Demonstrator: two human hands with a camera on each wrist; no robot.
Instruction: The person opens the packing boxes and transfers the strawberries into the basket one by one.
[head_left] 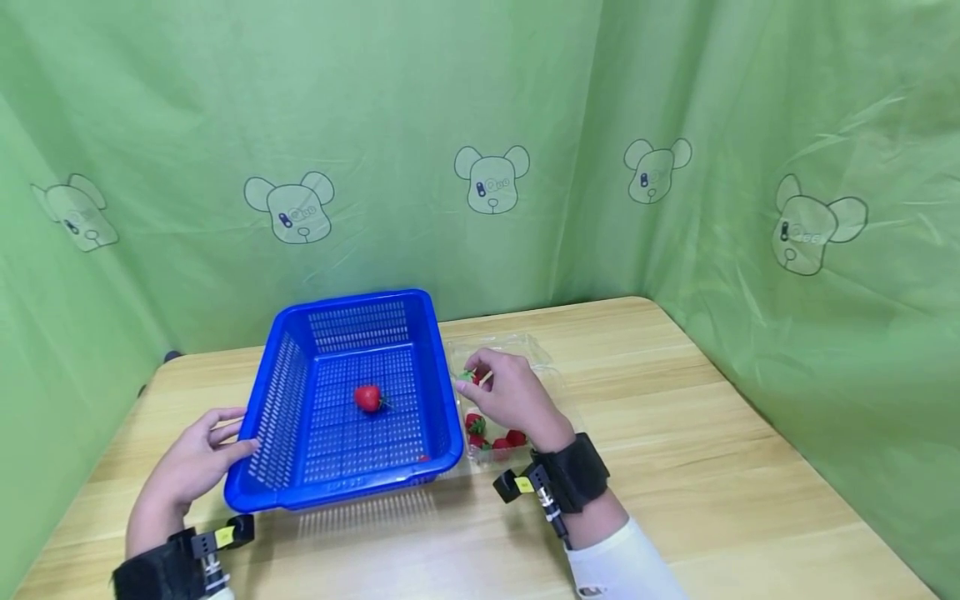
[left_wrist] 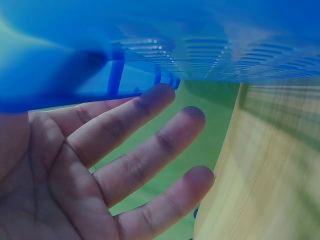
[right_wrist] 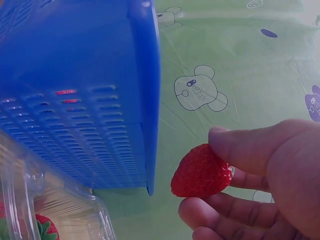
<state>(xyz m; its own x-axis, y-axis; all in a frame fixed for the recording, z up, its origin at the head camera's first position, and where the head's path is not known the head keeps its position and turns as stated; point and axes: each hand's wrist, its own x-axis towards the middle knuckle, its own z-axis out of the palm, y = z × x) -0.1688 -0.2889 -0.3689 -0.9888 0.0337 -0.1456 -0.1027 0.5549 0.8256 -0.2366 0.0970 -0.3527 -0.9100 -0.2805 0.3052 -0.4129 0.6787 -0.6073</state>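
Observation:
My left hand (head_left: 197, 457) holds the left rim of a blue slotted basket (head_left: 341, 497), thumb over the rim and fingers below it. In the left wrist view, those fingers (left_wrist: 150, 157) reach out under the rim, fairly straight, while the thumb is hidden. A strawberry (right_wrist: 202, 172) with green leaves is pinched between the thumb and fingers of my right hand (head_left: 516, 396), over a clear plastic box (head_left: 495, 342) right of the basket. One red strawberry (head_left: 367, 398) lies on the basket floor. Several more strawberries (head_left: 476, 423) lie in the box, partly behind the hand.
A light wooden table (head_left: 675, 433) carries the basket and box, which stand side by side. Green curtains (head_left: 390, 125) with printed bear heads hang behind and along both sides. A small red spot (head_left: 423, 457) shows at the basket's near right corner.

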